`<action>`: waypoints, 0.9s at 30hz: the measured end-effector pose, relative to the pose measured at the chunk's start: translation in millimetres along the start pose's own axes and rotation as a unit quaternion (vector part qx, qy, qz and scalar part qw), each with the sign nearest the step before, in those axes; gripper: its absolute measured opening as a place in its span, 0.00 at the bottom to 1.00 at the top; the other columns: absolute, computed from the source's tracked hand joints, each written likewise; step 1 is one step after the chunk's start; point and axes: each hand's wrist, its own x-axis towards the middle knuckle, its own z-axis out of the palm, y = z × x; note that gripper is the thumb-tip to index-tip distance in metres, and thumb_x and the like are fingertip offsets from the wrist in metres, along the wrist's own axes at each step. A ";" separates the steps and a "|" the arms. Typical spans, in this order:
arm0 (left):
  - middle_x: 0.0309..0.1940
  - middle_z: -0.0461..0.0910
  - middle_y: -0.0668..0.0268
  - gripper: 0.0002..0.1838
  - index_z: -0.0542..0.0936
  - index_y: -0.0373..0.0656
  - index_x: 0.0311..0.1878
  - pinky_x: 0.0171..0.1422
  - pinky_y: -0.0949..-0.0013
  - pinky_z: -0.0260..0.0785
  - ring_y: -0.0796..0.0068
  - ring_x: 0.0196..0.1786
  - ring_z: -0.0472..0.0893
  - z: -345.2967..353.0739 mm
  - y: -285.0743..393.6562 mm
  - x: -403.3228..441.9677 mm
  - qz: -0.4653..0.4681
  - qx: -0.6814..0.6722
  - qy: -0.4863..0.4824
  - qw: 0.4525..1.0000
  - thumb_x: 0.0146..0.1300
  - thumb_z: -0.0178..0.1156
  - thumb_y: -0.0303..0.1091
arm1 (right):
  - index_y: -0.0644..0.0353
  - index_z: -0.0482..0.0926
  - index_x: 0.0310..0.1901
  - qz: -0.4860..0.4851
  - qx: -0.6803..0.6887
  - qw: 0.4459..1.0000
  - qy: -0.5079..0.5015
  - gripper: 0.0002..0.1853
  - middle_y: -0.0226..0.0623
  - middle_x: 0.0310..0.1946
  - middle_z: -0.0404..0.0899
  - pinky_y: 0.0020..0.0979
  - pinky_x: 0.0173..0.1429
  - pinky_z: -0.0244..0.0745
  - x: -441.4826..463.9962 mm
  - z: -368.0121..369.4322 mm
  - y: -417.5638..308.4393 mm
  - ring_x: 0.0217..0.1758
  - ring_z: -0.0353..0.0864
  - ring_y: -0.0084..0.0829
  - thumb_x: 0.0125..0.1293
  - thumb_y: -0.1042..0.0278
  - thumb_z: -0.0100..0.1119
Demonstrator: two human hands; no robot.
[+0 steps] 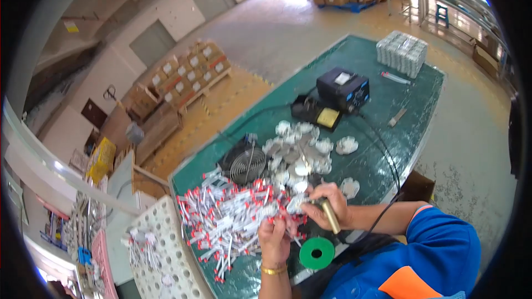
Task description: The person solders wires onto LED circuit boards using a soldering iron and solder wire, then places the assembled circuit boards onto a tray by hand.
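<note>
My right hand [330,204] is closed around a soldering iron with a gold-coloured handle [331,217], its black cable trailing off to the right. Just left of those fingers is a small white scalloped part [296,205]; whether they touch it I cannot tell. My left hand [275,237], with a gold bracelet at the wrist, is pinched shut over the edge of a heap of white strips with red ends [227,221]. What it holds is too small to make out. A green spool [317,253] lies close to both hands at the table edge.
More white scalloped parts [299,152] are piled beyond my hands, beside a small round-grilled fan [247,165]. Farther off stand an iron holder with yellow sponge [327,117], a dark blue soldering station [343,88] and a stacked white block [403,53]. A white perforated board [166,243] sits left.
</note>
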 end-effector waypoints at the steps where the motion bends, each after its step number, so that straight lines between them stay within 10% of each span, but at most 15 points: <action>1: 0.27 0.72 0.66 0.09 0.72 0.37 0.42 0.29 0.76 0.59 0.78 0.24 0.67 0.4 0.7 0.2 -0.006 -0.006 -0.001 1.000 0.61 0.54 0.32 | 0.61 0.66 0.38 -0.008 0.014 1.000 -0.006 0.17 0.40 0.21 0.73 0.32 0.25 0.67 -0.7 0.8 3.0 0.20 0.73 0.37 0.48 0.77 0.64; 27: 0.31 0.79 0.64 0.08 0.77 0.39 0.41 0.23 0.82 0.59 0.84 0.23 0.70 -7.8 -5.9 3.4 -0.081 0.000 -0.016 0.997 0.60 0.56 0.31 | 0.62 0.65 0.40 0.110 0.089 0.989 -0.032 0.17 0.40 0.32 0.72 0.26 0.37 0.69 -14.7 6.5 13.7 0.31 0.74 0.28 0.52 0.76 0.63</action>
